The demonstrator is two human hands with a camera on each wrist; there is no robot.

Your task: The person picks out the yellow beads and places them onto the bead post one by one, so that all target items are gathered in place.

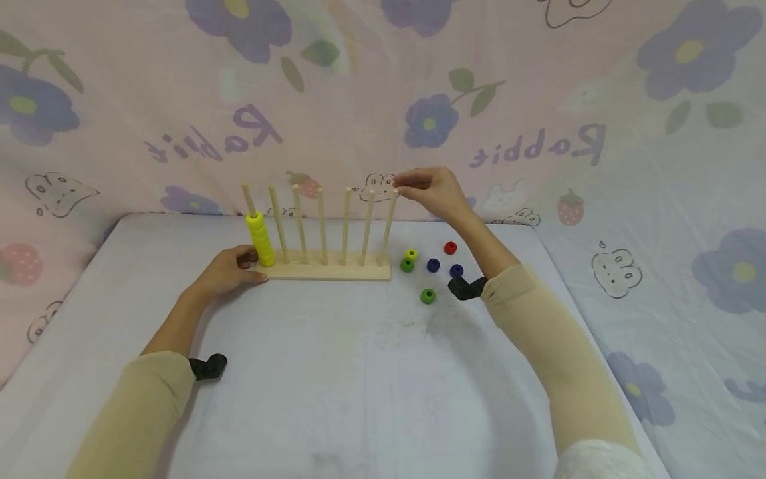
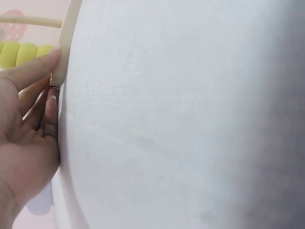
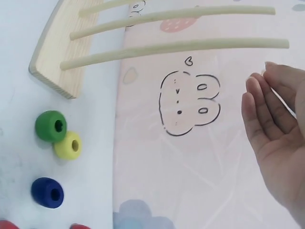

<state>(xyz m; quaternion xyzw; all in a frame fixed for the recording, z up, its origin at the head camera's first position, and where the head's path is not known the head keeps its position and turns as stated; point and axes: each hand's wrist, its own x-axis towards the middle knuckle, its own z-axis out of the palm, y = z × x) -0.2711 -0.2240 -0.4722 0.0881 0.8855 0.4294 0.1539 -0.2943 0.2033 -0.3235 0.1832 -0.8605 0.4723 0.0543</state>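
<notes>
A wooden peg rack (image 1: 329,272) with several upright pegs stands toward the back of the table. Yellow beads (image 1: 260,239) are stacked on its leftmost peg; the other pegs are bare. My left hand (image 1: 224,273) grips the rack's left end, thumb at the front edge of the base (image 2: 61,67) and fingers around the end. Beside the top of the rightmost peg (image 3: 190,47) is my right hand (image 3: 281,114), raised, its fingers fairly straight and close together. I see nothing between those fingers.
Loose beads lie right of the rack: yellow (image 1: 410,255), red (image 1: 450,248), two green (image 1: 407,265) and two blue (image 1: 433,265). The right forearm passes over the table near them. A printed cloth (image 1: 359,120) hangs behind the white tabletop (image 1: 311,372).
</notes>
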